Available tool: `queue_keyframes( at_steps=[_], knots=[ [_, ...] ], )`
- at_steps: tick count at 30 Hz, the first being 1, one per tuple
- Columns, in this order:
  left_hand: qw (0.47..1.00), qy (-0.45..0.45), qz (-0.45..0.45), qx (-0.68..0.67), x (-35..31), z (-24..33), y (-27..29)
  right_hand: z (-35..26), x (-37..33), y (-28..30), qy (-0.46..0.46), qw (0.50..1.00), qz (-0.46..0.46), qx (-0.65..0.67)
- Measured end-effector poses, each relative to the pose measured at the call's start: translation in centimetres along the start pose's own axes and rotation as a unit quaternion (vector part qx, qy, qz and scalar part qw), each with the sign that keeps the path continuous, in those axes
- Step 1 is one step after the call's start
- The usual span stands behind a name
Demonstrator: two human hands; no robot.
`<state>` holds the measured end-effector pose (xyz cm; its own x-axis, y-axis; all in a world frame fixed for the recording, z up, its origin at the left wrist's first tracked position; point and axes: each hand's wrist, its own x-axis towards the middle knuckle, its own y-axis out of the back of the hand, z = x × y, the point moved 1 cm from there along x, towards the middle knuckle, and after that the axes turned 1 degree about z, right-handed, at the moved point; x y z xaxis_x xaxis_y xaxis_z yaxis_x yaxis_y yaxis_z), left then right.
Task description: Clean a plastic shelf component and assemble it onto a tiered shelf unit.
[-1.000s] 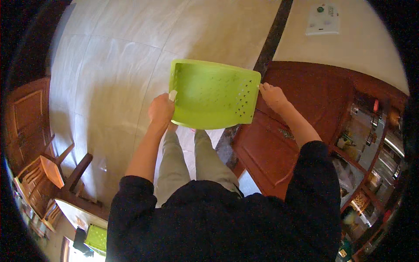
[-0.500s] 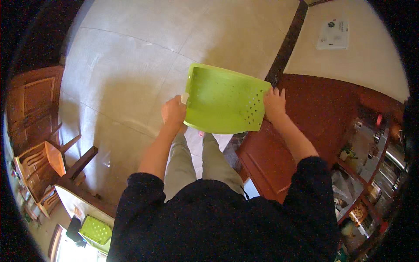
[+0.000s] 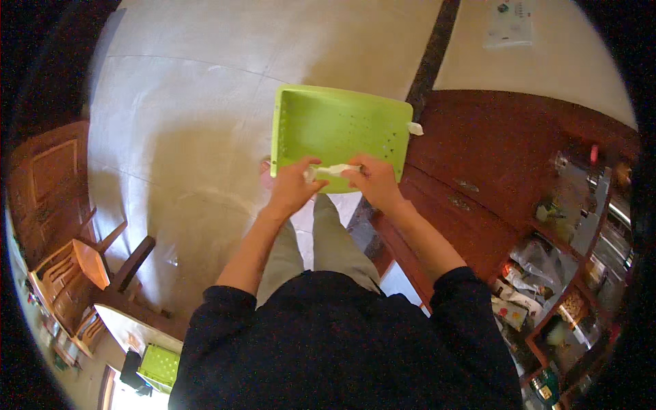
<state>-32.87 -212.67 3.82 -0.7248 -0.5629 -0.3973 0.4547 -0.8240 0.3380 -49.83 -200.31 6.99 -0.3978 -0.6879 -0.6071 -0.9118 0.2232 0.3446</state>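
A shallow green plastic bin (image 3: 345, 113) with small holes at its right end is in front of my legs, its open side facing up. What bears it is hidden. Over its near edge, my left hand (image 3: 296, 186) pinches a small white piece (image 3: 311, 173), largely covered by the fingers. My right hand (image 3: 376, 180) closes on a longer white piece (image 3: 339, 169), which points toward the left hand. Whether the two pieces join cannot be made out. Another white tab (image 3: 415, 128) sticks out from the bin's right edge.
Reddish-brown cabinets (image 3: 471, 137) stand close on the right, with a cluttered shelf of packages (image 3: 523, 301) beyond. At left are a wooden chair (image 3: 68, 270) and a white table (image 3: 119, 321) bearing another green bin (image 3: 159, 365). Pale tiled floor (image 3: 198, 102) stretches ahead.
Both hands have left the bin's side edges and come together over its near edge, now pinching white pieces. The bin appears slightly farther left and up in view.
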Motion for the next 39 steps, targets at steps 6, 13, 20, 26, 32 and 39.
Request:
queue_keyframes(
  at_steps=[6,13,20,26,32,39],
  knots=[
    [0.993,-0.004,0.031,0.112,0.3,-3.6,1.1,6.4,-5.0,4.8,-0.007,0.986,0.165,0.039],
    [0.944,0.135,0.170,0.250,1.9,-8.6,3.6,11.0,-6.3,8.0,0.049,0.930,0.310,-0.192],
    [0.938,0.170,0.042,0.298,3.3,-7.3,4.0,11.8,-4.3,7.9,0.082,0.929,0.276,-0.232],
    [0.933,0.174,0.051,0.311,3.2,-7.2,4.2,11.8,-3.6,7.6,0.190,0.892,0.199,-0.359],
    [0.937,0.181,0.042,0.297,3.3,-6.7,4.1,12.7,-2.9,8.7,0.274,0.822,0.090,-0.491],
    [0.935,0.179,0.040,0.303,3.5,-7.2,3.9,14.0,-2.1,8.4,0.314,0.760,0.052,-0.567]
  ],
)
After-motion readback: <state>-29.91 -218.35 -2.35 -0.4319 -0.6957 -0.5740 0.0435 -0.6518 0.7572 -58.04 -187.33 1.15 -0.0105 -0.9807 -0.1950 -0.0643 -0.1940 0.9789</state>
